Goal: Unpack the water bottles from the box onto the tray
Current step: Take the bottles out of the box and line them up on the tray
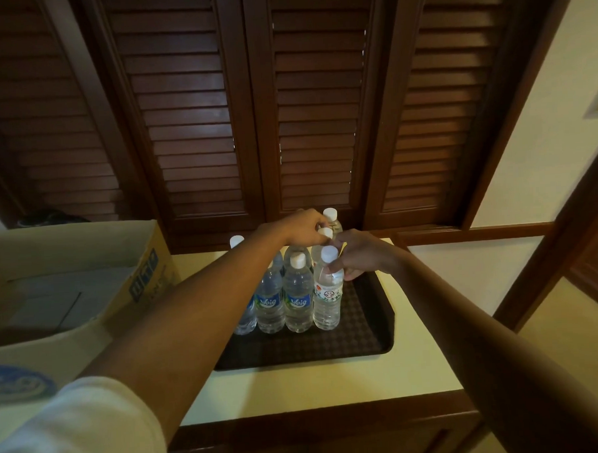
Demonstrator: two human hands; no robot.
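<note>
Clear plastic water bottles [298, 295] are stood upright in rows on the dark tray [364, 333], right of the open cardboard box [87, 269]. A white cap behind them is pinched by the left hand [303, 228], and the neck of the front right bottle [328, 293] is gripped by the right hand [360, 254].

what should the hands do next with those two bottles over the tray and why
Probably set both down and let go. The left hand pinches the top of a bottle in the middle row, and the right hand grips the neck of the front right bottle, which already looks upright in line with the others on the black tray. Then reach back to the cardboard box.
</note>
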